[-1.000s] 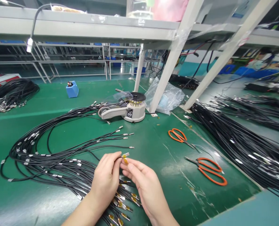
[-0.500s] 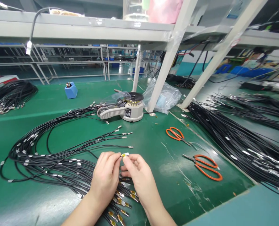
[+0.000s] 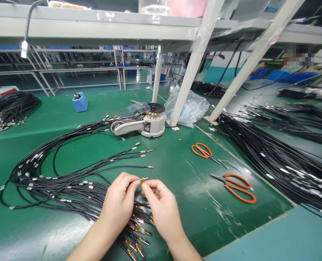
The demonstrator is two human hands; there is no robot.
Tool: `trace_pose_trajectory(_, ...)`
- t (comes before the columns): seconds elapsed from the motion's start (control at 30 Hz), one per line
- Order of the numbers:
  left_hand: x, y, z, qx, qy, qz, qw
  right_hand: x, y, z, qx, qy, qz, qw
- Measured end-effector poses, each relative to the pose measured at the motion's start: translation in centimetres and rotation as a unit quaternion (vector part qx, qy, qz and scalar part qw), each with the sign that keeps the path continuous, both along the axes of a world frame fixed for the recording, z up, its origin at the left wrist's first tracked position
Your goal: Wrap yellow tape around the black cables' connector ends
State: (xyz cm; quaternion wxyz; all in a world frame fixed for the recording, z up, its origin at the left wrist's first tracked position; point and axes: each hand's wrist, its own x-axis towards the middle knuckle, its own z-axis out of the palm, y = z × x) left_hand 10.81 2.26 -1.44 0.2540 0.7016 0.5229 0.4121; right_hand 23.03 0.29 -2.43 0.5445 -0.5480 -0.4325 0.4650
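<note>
left hand (image 3: 120,197) is pinching a thin black cable just behind its silvery metal end (image 3: 146,178), which points off toward the right; a bit of amber see-through tape (image 3: 142,180) sits around it. right hand (image 3: 163,206) has thumb and fingers drawn narrow at the tape's lower edge; whether they grip it i cannot tell. under and beside both hands lie more cable ends with amber tape (image 3: 139,248), and left of them a loose curve of black cables with silvery tags (image 3: 95,197) spreads over the green table (image 3: 182,203). beyond the hands stands a pale round tape dispenser (image 3: 154,127); to their right, two pairs of orange-handled scissors (image 3: 225,181).

the tape could go on creased or skewed if the cable twists in the pinch, and sticky film might catch a fingertip or a neighbouring cable. the cable's run is hidden by the left hand, and the lowest ends are cut off.
</note>
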Motion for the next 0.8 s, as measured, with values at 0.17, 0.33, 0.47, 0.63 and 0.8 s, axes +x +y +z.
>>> trace_pose_trajectory(0.17,-0.18,0.14,0.6,-0.084,-0.016,-0.001,0.996,0.21,-0.03,0.5,0.001,-0.032,0.007,0.999)
trace_pose_trajectory(0.33,-0.1,0.14,0.77,-0.11,-0.032,0.006,0.993,0.2,-0.32,0.6,0.004,-0.054,0.014,0.998)
trace_pose_trajectory(0.47,-0.03,0.15,0.89,-0.142,-0.044,0.02,0.989,0.15,-0.38,0.83,0.009,-0.063,0.018,0.998)
trace_pose_trajectory(0.63,0.01,0.28,1.06,-0.188,-0.067,0.025,0.98,0.22,-0.18,0.77,0.015,-0.07,0.018,0.997)
trace_pose_trajectory(0.8,-0.09,0.38,1.0,-0.22,-0.098,0.012,0.971,0.31,-0.06,0.59,0.016,-0.079,0.021,0.997)
